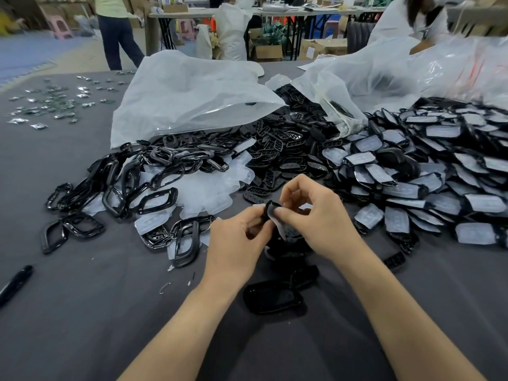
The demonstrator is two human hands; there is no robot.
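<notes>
Key-fob assembly, held just above the grey table (82, 325), near centre.
Your left hand (239, 237) pinches the small black shell (268, 213) by its edge; your right hand (316, 218) pinches the translucent rubber pad (278, 225) against it. Both seem very light: the shell stiff and glossy, likely slippery, so grip its rim; the pad soft and floppy, so take it near a corner. No brand or writing can be read.

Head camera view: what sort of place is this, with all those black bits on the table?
Probably a small assembly workshop. Heaps of identical black frames and padded shells cover the grey table, cardboard boxes stand behind, and the left hand and right hand hold a black part.
</notes>
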